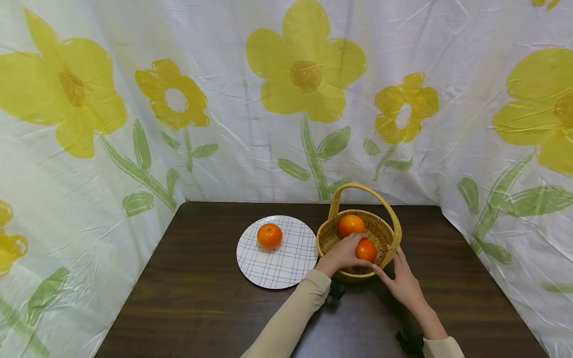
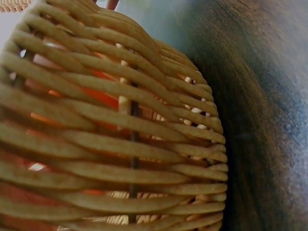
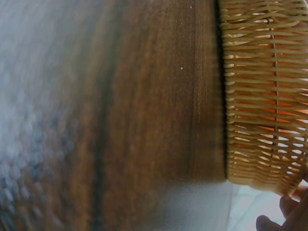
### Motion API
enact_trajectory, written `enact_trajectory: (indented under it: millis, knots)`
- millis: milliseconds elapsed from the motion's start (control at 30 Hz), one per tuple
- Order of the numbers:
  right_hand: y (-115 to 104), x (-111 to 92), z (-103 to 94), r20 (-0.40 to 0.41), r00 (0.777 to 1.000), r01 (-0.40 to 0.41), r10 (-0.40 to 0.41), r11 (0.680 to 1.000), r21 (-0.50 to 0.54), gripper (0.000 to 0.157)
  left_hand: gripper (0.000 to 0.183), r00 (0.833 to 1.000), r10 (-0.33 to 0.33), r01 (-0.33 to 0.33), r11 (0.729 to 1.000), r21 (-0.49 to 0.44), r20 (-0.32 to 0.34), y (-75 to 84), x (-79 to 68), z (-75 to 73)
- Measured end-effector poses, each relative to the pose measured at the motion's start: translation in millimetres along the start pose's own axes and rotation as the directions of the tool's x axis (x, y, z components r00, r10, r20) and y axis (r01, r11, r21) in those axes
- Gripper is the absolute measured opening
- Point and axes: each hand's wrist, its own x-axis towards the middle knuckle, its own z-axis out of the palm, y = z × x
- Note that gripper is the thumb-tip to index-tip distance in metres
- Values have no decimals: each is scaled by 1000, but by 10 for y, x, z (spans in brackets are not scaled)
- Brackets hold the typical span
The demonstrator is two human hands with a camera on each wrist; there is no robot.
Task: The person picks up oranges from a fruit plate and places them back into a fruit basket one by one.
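Observation:
In the head view, my left hand (image 1: 345,254) reaches over the near rim of a wicker basket (image 1: 329,237) and holds an orange (image 1: 366,250) between thumb and fingers. Another orange (image 1: 351,225) lies behind it inside the basket. My right hand (image 1: 406,284) grips the basket's right side near the handle base, thumb at the front rim and fingers spread along the wall. In the left wrist view the woven wall (image 2: 134,139) hides most of the left hand. Some right fingers (image 3: 288,206) show beside the basket (image 3: 264,96) in the right wrist view.
Left of the basket is a round white plate (image 1: 286,271) with a blue grid, carrying a single orange (image 1: 269,236). Both stand on a dark wooden table (image 1: 197,278). The basket's tall arched handle (image 1: 371,191) rises above its rim. A flower-printed curtain (image 1: 233,164) hangs behind.

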Motion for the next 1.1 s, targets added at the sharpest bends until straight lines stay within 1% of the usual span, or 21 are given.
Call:
enact_trajectory:
  millis: [200, 367, 533, 767, 1100]
  knots:
    - [-3, 2, -4, 2, 1000, -6, 6, 1000, 5, 82, 73, 1000, -14, 14, 1000, 2, 3, 5, 17, 15]
    - [-2, -1, -4, 4, 1000, -8, 8, 1000, 4, 81, 73, 1000, -18, 18, 1000, 5, -4, 7, -7, 16]
    - [1, -5, -2, 9, 1000, -14, 14, 1000, 6, 80, 72, 999, -26, 26, 999, 26, -26, 12, -38, 24]
    - [5, -7, 1, 14, 1000, -21, 21, 1000, 3, 82, 69, 998, -19, 22, 998, 55, -54, 14, -67, 13]
    - [7, -6, 1, 6, 1000, -9, 9, 1000, 1, 82, 66, 993, -19, 24, 999, 46, -115, -5, -102, -8]
